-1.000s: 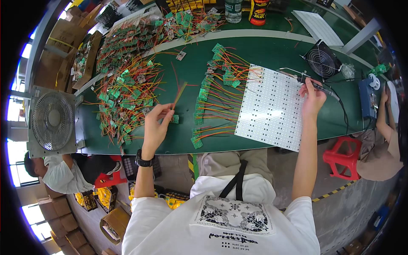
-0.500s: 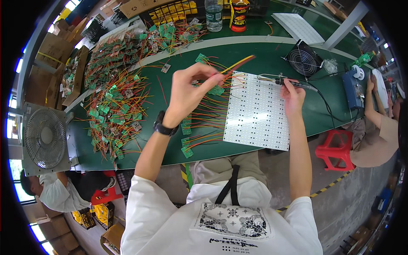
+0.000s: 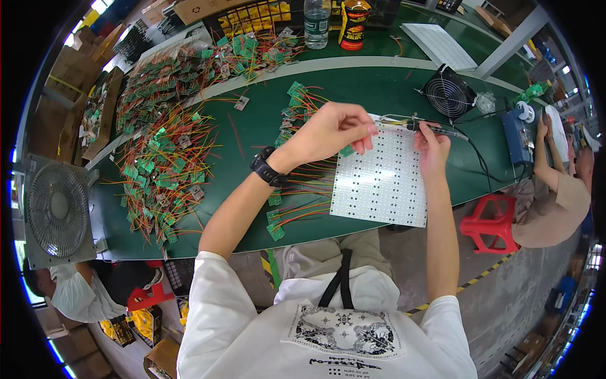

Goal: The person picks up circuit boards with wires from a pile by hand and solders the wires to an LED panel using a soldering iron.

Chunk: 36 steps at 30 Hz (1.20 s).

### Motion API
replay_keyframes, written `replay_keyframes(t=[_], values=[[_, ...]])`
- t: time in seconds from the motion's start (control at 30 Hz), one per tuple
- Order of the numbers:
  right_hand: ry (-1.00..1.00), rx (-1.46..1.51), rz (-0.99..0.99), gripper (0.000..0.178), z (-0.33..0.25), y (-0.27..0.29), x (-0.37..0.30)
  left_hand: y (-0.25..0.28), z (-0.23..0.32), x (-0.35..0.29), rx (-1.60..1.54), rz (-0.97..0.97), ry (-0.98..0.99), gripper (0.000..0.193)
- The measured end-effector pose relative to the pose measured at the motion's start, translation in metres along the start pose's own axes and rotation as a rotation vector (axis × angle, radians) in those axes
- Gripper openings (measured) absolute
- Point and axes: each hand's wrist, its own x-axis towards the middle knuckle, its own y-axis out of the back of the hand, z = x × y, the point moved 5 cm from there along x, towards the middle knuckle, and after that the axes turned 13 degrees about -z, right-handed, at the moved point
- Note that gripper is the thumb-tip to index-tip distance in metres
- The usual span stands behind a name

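My left hand (image 3: 338,136), with a black watch on its wrist, is closed in a pinch over the upper left part of a white LED panel (image 3: 379,183) dotted with rows of small pads. Its fingers hide most of the wires they hold. Below them a bit of a green circuit board (image 3: 346,150) shows. In my right hand (image 3: 433,151) is a soldering iron (image 3: 449,131), its tip pointing left over the panel's top edge, close to my left fingertips. A column of green circuit boards (image 3: 274,227) lies left of the panel, their red and yellow wires reaching its edge.
Heaps of wired circuit boards (image 3: 161,167) cover the table's left. A black fan (image 3: 449,93) and a blue soldering station (image 3: 516,138) stand right. A bottle (image 3: 316,25) and a can (image 3: 353,25) stand behind. A co-worker (image 3: 552,208) sits at right by a red stool (image 3: 489,221).
My left hand has moved right, from beside the panel to over its upper left part, bringing the red and yellow wires toward the iron. My right hand stays nearly in place.
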Motion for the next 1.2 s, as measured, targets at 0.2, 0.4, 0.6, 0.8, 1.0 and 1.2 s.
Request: replay_keyframes(t=[0.2, 0.4, 0.6, 0.8, 1.0, 1.2], values=[[-0.018, 0.02, 0.011, 0.014, 0.001, -0.002, 0.0, -0.004, -0.022, -0.006, 0.198, -0.076, 0.123, 0.012], [-0.031, 0.04, 0.003, 0.015, -0.001, -0.001, -0.001, 0.01, -0.027, -0.01, 0.915, 0.12, 0.116, 0.015], [0.004, 0.025, 0.021, 0.014, 0.001, -0.001, -0.001, 0.006, -0.051, -0.01, 1.052, 0.192, 0.013, 0.012], [0.031, -0.004, 0.024, 0.017, -0.002, -0.002, -0.004, -0.002, -0.057, -0.014, 1.195, 0.235, -0.11, 0.01], [0.207, -0.308, 0.082, 0.018, -0.022, -0.017, -0.011, -0.003, -0.059, -0.018, 1.23, 0.238, -0.098, 0.009], [0.033, -0.277, -0.135, 0.019, -0.023, -0.025, -0.006, -0.001, -0.06, -0.018, 1.242, 0.26, -0.102, 0.009]])
